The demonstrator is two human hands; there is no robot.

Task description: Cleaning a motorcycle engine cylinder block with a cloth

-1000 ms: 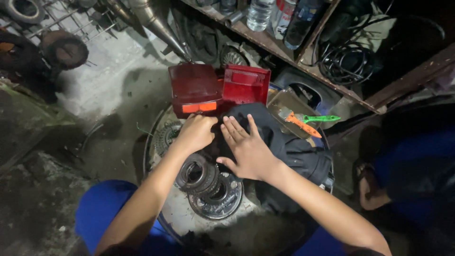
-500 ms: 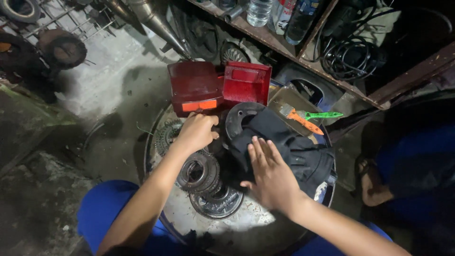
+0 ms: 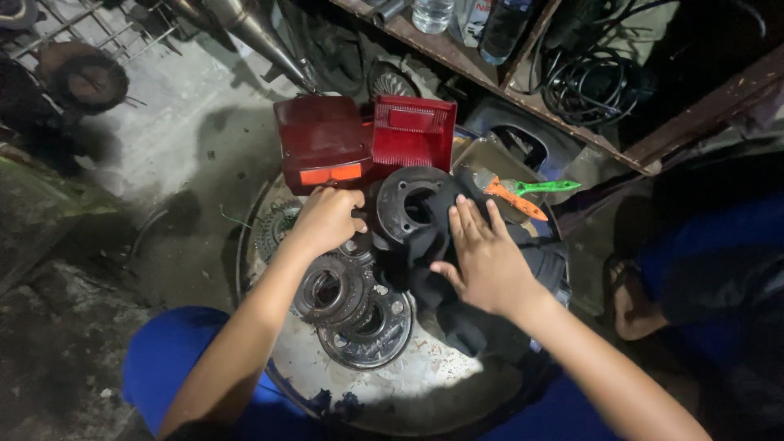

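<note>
Nearest, a round pale drum top (image 3: 408, 384) serves as the worktop, with blue-clad knees at either side of it. On it lie stacked metal clutch rings (image 3: 351, 306), greasy and toothed, just below the left hand (image 3: 327, 219). That hand is curled into a closed fist, knuckles up, pressing at the edge of a dark round hub (image 3: 411, 204); what its fingers pinch is hidden. Beside it the right hand (image 3: 486, 257) lies open and flat, fingers straight and together, thumb spread, palm down on a black cloth (image 3: 490, 327) that drapes over the right part of the drum top and touches the hub's rim. Just beyond the fist stands a dark red tail-lamp housing (image 3: 322, 139) with an orange rectangular strip low on its face, and touching it on the right a brighter red ribbed lens (image 3: 415, 131), square and upright. To the right, an orange-handled tool (image 3: 510, 196) and a green-handled one (image 3: 547, 187) cross on a tan tray (image 3: 482, 155). Farther back, clear plastic bottles (image 3: 431, 12) stand on a wooden shelf (image 3: 457, 53), next to coiled black cable (image 3: 592, 77).
</note>
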